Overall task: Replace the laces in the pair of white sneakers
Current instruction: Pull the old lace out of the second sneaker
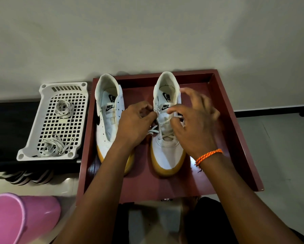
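Over right sneaker [167, 148], hands [165, 124] on lace [166, 121]

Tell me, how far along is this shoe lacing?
Roughly midway. The left sneaker has no lace at all. The right sneaker is partly laced; the left hand and right hand work its lace. Two lace bundles lie in the white basket.

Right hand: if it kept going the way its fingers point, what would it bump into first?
Probably the right sneaker's open collar. The right hand points up and away over its tongue; depth is unclear, so it might pass above.
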The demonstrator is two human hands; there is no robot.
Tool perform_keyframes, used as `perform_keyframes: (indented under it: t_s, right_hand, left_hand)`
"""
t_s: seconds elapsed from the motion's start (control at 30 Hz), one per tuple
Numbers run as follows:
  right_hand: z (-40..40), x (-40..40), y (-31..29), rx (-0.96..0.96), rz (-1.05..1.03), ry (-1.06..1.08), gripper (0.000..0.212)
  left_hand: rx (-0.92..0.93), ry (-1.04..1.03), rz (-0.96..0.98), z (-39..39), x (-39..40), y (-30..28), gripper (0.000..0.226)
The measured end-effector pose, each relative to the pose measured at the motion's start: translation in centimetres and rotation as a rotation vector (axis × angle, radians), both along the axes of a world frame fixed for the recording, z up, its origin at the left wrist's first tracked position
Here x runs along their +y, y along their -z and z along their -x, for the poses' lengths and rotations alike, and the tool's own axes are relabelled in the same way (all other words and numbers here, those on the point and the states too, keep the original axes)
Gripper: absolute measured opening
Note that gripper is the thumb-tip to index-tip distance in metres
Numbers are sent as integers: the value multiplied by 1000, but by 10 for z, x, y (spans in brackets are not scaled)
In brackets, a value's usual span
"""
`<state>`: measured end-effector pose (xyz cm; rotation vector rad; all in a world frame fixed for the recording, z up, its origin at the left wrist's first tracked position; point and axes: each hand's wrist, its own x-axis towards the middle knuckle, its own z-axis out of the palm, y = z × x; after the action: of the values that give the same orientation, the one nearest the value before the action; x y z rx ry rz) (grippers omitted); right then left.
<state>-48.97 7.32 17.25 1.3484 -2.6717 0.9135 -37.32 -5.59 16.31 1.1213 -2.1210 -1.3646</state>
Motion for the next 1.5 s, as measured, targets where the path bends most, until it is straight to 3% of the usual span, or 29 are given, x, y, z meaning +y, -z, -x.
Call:
perform_keyframes:
  t_s: [0.23, 0.57, 0.67, 0.8, 0.93, 1.3, 1.4, 1.5]
  right_hand:
    - [-18, -4, 17, 60, -82, -132, 17]
    - [11, 0, -1, -50, 45, 138, 19]
    - [6, 0, 1, -30, 44, 82, 6]
    - [-8, -2, 9, 23, -65, -87, 13]
    - [-16, -3, 17, 51, -138, -112, 12]
    - [11, -2, 0, -115, 43, 146, 26]
    - [13, 3, 0, -167, 79, 108, 17]
    - [3, 1, 3, -127, 43, -19, 23]
  left_hand:
    - [6, -4, -8, 1, 0, 0, 11]
    - [11, -1, 2, 2, -1, 4, 11]
    - [12, -9, 4, 2, -2, 4, 12]
    - [20, -10, -15, 2, -2, 3, 12]
    - [25, -6, -11, 2, 0, 2, 14]
    - [33, -10, -41, 1, -1, 2, 12]
    - [33, -7, -38, 1, -1, 3, 14]
    - [32, -4, -20, 1, 0, 3, 13]
